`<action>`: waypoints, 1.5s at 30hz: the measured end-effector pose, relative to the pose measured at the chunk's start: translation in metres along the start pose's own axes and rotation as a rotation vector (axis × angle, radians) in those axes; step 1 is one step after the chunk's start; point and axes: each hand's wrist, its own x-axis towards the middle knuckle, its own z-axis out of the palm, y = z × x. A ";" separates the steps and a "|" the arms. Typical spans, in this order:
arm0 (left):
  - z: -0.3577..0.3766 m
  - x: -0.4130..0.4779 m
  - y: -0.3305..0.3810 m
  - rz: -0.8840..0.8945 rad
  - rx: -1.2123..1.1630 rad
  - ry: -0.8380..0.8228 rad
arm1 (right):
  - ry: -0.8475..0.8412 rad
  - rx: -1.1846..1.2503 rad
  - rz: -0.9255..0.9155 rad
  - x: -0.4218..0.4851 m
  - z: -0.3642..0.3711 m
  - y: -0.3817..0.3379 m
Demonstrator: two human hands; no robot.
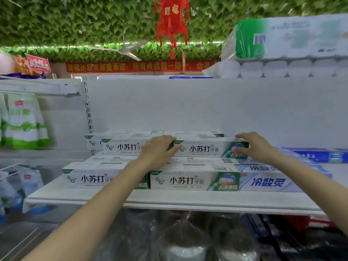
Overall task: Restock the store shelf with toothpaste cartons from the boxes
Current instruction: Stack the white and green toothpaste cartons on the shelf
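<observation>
carton (203, 148) ends gripped by left hand (160, 151) and right hand (254, 147), open room above.

Roofed in green artificial leaves (75, 19), with a red lantern (171, 21) hanging. Below-left of the lantern, a white ceiling fan (126, 50). Under the lantern, a red banner (139, 66), then white shelf backing (188, 104).

Counted on the shelf (188, 198): five green-and-white toothpaste cartons (194, 180) with fronts showing, two below and three above, more behind not countable; two blue cartons (269, 182) beside; one left hand (160, 151), one right hand (256, 146); one red lantern (171, 19) overhead.
</observation>
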 end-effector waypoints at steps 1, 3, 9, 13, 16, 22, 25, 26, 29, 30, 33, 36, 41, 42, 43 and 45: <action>-0.001 0.000 0.000 0.006 -0.005 -0.002 | -0.003 -0.016 -0.010 -0.004 0.001 0.000; -0.001 -0.003 0.001 0.014 -0.030 -0.003 | -0.010 -0.048 -0.015 -0.014 0.002 -0.001; -0.004 -0.019 0.022 0.107 -0.108 0.002 | -0.016 -0.103 -0.028 -0.047 -0.004 -0.024; -0.008 -0.034 0.044 0.169 -0.144 -0.011 | -0.017 -0.122 -0.061 -0.074 -0.006 -0.040; -0.012 -0.055 0.059 0.197 -0.166 -0.011 | -0.027 -0.136 -0.074 -0.099 -0.012 -0.052; -0.023 -0.110 0.082 0.209 -0.130 -0.021 | -0.094 -0.156 -0.144 -0.157 -0.023 -0.073; -0.026 -0.146 0.092 0.210 -0.140 0.000 | -0.112 -0.213 -0.219 -0.184 -0.021 -0.079; -0.025 -0.160 0.093 0.202 -0.149 -0.001 | -0.132 -0.211 -0.232 -0.193 -0.018 -0.080; -0.018 -0.202 0.092 0.199 -0.134 -0.017 | -0.189 -0.173 -0.242 -0.222 -0.003 -0.084; -0.015 -0.214 0.091 0.206 -0.117 -0.023 | -0.204 -0.149 -0.240 -0.232 0.004 -0.086; -0.002 -0.250 0.086 0.190 -0.099 -0.070 | -0.262 -0.095 -0.211 -0.265 0.031 -0.089; 0.017 -0.282 0.078 0.187 -0.069 -0.159 | -0.371 -0.176 -0.192 -0.293 0.059 -0.086; 0.062 -0.315 0.054 0.206 -0.015 -0.289 | -0.501 -0.189 -0.140 -0.320 0.095 -0.078; 0.072 -0.319 0.048 0.205 -0.008 -0.316 | -0.519 -0.188 -0.128 -0.325 0.103 -0.077; 0.084 -0.324 0.042 0.202 -0.003 -0.345 | -0.536 -0.183 -0.114 -0.329 0.113 -0.075; 0.109 -0.334 0.030 0.192 -0.018 -0.412 | -0.577 -0.154 -0.070 -0.339 0.135 -0.072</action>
